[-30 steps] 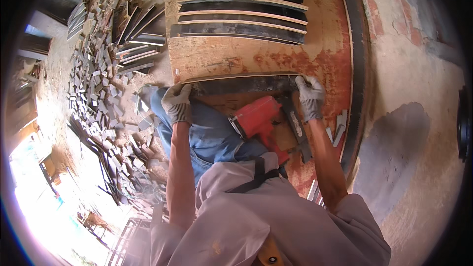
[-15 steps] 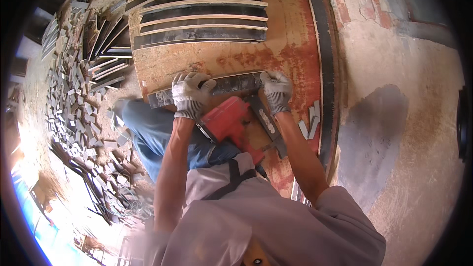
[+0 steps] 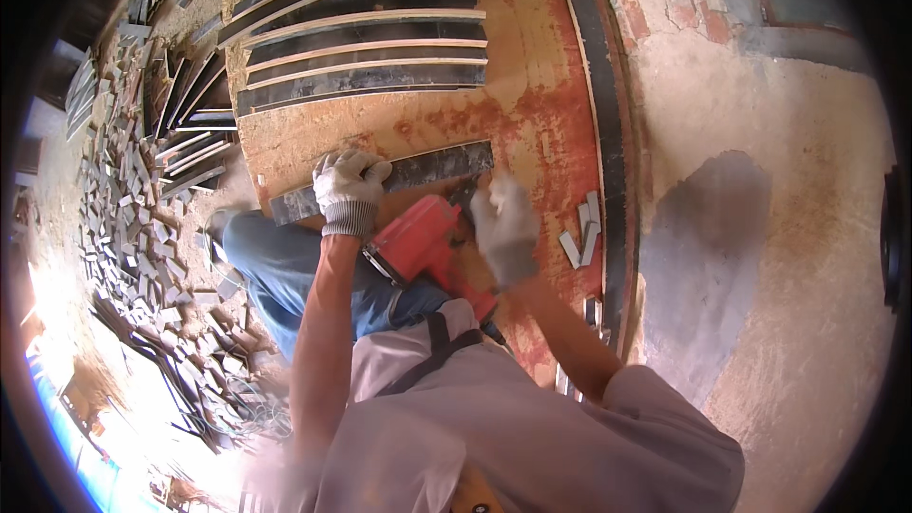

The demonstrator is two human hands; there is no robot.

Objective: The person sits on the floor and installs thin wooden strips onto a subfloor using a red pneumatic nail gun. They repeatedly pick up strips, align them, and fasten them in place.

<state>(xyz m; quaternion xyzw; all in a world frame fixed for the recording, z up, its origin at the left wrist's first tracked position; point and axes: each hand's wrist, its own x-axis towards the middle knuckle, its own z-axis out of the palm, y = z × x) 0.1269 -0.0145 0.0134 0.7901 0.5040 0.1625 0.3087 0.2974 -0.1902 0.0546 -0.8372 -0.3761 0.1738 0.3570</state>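
So the left hand (image 3: 350, 185), in a pale knit glove, has its fingers curled over a dark strip (image 3: 437, 166) and is gripping it well left of its middle. The strip is lying on the surface (image 3: 541, 142), a stained tan and reddish board, and it sits kinda slanted, left end nearer the person and right end farther off. Right hand (image 3: 506, 223) is gloved too but pretty blurry. It's just below the strip's right end, near the dark part of a red power tool (image 3: 418, 236). Honestly can't tell if that one's open or closed, or touching anything.

The red tool is on the near side of the strip, between the two forearms, right by a leg in blue jeans (image 3: 294, 261). Farther up the surface there's a bunch of dark strips with pale edges (image 3: 370, 52), laid roughly side by side. A few small grey pieces (image 3: 581, 233) are off to the right, and a big messy heap of offcuts (image 3: 142, 237) covers the floor on the left.
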